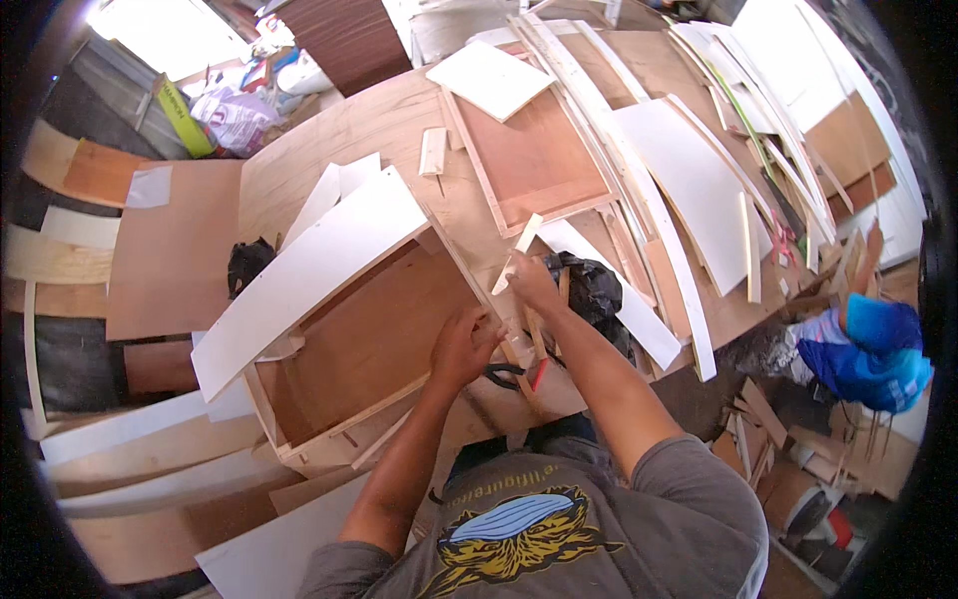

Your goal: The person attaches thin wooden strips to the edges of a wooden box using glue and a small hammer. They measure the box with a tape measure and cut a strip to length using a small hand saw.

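A wooden drawer box (371, 344) lies on the worktable in front of me, its brown base showing and a white front panel (309, 275) along its far left side. My left hand (466, 349) is at the drawer's right edge, fingers pinched together; anything between them is too small to make out. Just to the right and farther off, my right hand (536, 285) is closed around a short pale wooden stick (527, 236), tilted upward. Below the hands, a tool with black and red handles (507, 373) lies close to the table's near edge.
A black plastic bag (591, 292) lies right of my right hand. Beyond are a second brown-based frame (534, 160), a white board (489, 78) and long white strips (639, 190). A person in blue (873, 349) is at the far right, near scrap wood (763, 409).
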The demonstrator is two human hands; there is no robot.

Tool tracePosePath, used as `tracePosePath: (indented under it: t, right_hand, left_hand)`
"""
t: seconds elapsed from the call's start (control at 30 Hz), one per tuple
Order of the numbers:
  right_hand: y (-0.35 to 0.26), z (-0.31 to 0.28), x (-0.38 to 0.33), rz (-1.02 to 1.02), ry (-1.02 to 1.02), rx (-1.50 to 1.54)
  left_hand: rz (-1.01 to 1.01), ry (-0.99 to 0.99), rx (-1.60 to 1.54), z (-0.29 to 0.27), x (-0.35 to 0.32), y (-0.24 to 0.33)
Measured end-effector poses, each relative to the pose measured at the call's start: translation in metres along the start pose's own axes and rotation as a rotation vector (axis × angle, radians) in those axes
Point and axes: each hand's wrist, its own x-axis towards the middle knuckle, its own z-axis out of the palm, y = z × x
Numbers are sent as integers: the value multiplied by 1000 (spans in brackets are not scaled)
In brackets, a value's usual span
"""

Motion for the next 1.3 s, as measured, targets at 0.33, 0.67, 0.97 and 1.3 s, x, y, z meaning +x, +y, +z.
tracePosePath:
  t: [0.33, 0.67, 0.97, 1.3]
  right_hand:
    - [10, 26, 38, 74, -5, 133]
    - [-135, -98, -2, -390, 352, 360]
    - [-212, -91, -69, -410, 213, 795]
    - [-257, -63, -117, 6, 395, 951]
  left_hand:
    - [-115, 95, -13, -4, -5, 10]
    - [-257, 410, -512, -34, 25, 2]
    - [-171, 371, -769, -64, 5, -11]
    - [-273, 438, -377, -148, -89, -65]
